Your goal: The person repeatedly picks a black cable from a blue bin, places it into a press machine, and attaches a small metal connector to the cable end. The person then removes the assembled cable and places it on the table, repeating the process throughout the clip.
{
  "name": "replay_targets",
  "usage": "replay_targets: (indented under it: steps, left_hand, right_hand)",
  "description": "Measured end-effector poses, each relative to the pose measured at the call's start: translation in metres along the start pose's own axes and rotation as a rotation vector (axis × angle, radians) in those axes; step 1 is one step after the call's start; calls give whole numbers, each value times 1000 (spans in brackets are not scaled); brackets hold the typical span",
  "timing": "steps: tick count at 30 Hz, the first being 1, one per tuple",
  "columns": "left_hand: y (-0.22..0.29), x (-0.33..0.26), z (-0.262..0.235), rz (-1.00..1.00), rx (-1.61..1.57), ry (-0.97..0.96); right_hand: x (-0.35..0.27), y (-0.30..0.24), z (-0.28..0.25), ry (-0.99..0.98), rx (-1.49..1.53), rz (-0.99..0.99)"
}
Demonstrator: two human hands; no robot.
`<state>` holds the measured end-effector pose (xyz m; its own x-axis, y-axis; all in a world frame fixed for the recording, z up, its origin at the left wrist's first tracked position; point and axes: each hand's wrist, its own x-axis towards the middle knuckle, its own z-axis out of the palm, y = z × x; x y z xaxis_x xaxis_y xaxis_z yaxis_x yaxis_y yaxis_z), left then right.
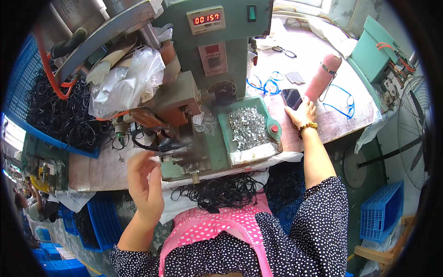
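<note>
My right hand [302, 113] is on the table with its thumb and fingers about the lower end of a dark smartphone [291, 98]. A pink bottle [323, 76] with a strap stands just beyond it. My left hand [146, 184] is raised in front of the green bench machine [217, 138], fingers loosely bent and the thumb apart. I make out nothing in it; its fingertips are slightly blurred. Just past it, a black eyeglass frame [161, 143] hangs by the machine's working head, which is blurred. A green tray [264, 107] of small silver metal pieces sits between my hands.
Tangled black frames [217, 190] lie at my lap; more fill a blue crate [85, 150] at left. Blue eyeglass frames [270, 85] lie on the table [318, 129]. A red button [275, 129] sits at the tray's corner. A fan [410, 129] stands at right.
</note>
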<state>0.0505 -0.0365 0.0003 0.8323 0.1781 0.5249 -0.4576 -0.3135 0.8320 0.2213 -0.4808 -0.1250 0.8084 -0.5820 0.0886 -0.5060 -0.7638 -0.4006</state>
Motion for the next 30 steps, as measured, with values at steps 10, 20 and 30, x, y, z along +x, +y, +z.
replay_targets:
  steps: [10,20,30]
  left_hand:
    - [-103,-156,-122,-17,1027,-955]
    - [-57,-122,-103,39,682,-1032]
    - [-71,-88,-85,-225,469,-1274]
  right_hand:
    - [-137,-55,-39,216,608,-849]
    - [-147,-101,-9,193,339,-943]
    - [-153,-107,-17,190,436,-934]
